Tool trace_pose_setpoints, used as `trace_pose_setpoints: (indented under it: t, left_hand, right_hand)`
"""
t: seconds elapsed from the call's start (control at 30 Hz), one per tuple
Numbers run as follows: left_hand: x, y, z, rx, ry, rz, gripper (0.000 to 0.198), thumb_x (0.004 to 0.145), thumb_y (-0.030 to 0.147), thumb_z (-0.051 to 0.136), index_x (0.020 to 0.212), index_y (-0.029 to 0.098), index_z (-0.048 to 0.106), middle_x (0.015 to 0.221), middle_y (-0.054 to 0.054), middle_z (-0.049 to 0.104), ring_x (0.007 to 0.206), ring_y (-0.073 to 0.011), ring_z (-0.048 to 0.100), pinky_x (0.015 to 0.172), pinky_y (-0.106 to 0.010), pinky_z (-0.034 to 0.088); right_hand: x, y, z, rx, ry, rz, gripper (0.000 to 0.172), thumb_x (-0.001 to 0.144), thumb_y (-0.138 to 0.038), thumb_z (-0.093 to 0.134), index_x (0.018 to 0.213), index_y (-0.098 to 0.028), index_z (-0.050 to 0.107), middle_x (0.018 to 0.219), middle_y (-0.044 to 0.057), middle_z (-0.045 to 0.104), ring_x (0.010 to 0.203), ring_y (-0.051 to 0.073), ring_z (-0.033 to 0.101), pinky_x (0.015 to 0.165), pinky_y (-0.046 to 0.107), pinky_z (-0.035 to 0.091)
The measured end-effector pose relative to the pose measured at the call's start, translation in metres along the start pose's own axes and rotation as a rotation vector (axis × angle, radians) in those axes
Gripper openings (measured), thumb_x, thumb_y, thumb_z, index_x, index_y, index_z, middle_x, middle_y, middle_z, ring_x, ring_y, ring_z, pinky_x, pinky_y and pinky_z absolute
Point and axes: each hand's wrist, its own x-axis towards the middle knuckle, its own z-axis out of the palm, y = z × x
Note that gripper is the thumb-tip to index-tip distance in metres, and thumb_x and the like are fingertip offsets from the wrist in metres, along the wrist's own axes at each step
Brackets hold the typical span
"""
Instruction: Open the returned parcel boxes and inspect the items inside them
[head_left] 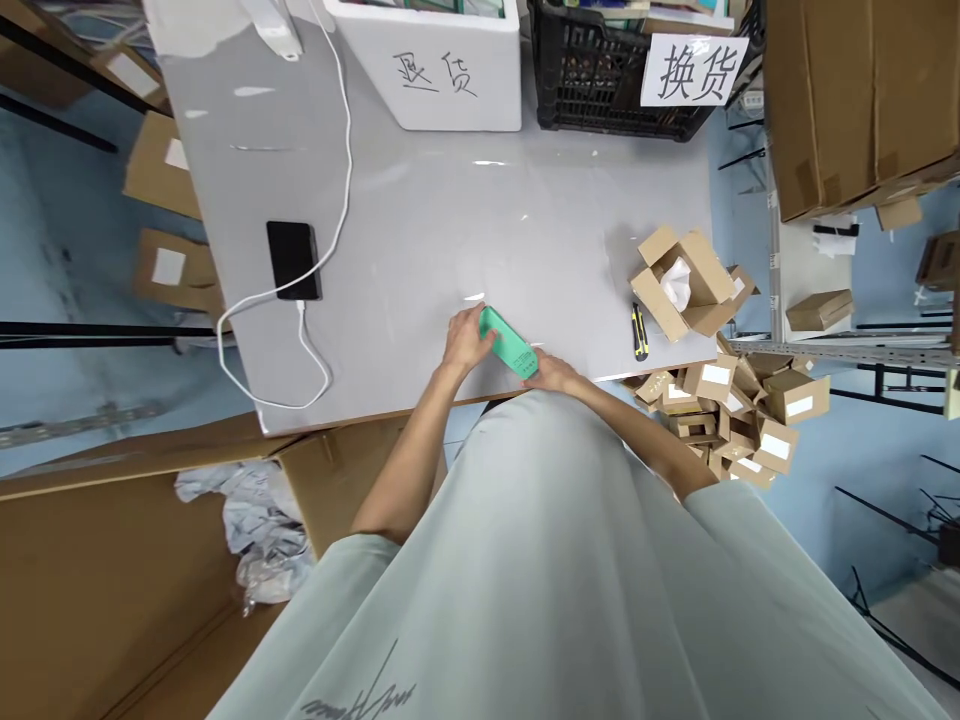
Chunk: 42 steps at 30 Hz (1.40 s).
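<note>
A small green box (507, 345) lies tilted at the near edge of the grey table (450, 230). My left hand (466, 342) grips its upper left end with curled fingers. My right hand (553, 372) holds its lower right end, fingers closed round it. An opened cardboard box (686, 283) with white paper inside sits to the right on the table. A yellow and black utility knife (639, 333) lies just beside that box, apart from both hands.
A black phone (293, 260) on a white charging cable (341, 170) lies at the left. A white bin (439, 65) and a black crate (600, 70) with a paper sign stand at the far edge. Several small cardboard boxes (739, 415) are piled on the floor at the right; a large carton (112, 560) holds crumpled paper.
</note>
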Motion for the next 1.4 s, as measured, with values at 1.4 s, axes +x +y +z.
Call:
trace_pose_setpoints:
  t: [1.4]
  left_hand:
    - [-0.068, 0.066, -0.058, -0.918, -0.282, -0.347, 0.097, 0.051, 0.067, 0.109, 0.131, 0.02, 0.082, 0.146, -0.018, 0.081, 0.131, -0.0396, 0.078, 0.11, -0.049, 0.064]
  right_hand:
    - [-0.007, -0.026, -0.117, 0.809, 0.541, -0.543, 0.078, 0.086, -0.077, 0.086, 0.144, -0.027, 0.068, 0.154, 0.012, 0.071, 0.125, 0.026, 0.076, 0.114, 0.043, 0.065]
